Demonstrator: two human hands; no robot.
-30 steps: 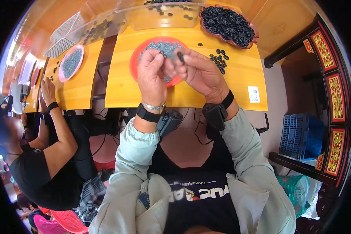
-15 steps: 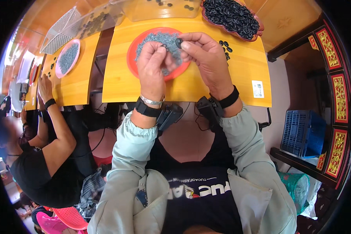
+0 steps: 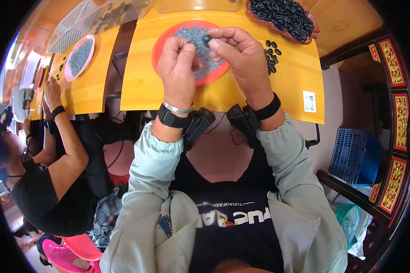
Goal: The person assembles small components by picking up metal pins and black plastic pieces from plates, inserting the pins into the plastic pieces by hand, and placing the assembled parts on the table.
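Right grip (image 3: pixel 243 57) | black piece (image 3: pixel 207 40) | broad face visible — narrower a second ago

yel tbl (image 3: pixel 139 88) holds red bowl (image 3: pixel 156 52), blk pcs (image 3: pixel 270 52), scalloped tray (image 3: pixel 316 30) & wht label (image 3: pixel 309 101)

Surface (image 3: pixel 141 86): wood, smooth, with a glossy varnish.
Basin (image 3: pixel 157 52): plastic, smooth, lightly glossy.
Grey pieces (image 3: pixel 193 34): smooth; metal or plastic cannot be told.
Held black piece (image 3: pixel 207 39): plastic-like, smooth.
Loose black pieces (image 3: pixel 270 52): plastic-like, glossy.
Bracelet (image 3: pixel 176 109): metal, silvery, shiny.
Wrist strap (image 3: pixel 172 119): cloth-like, matt.
Jacket (image 3: pixel 156 157): cloth, smooth, faint sheen.
Label (image 3: pixel 309 101): paper-like, flat.
Crate (image 3: pixel 348 154): plastic, latticed.
Carved panel (image 3: pixel 400 113): gilt-looking relief, rough, glossy.
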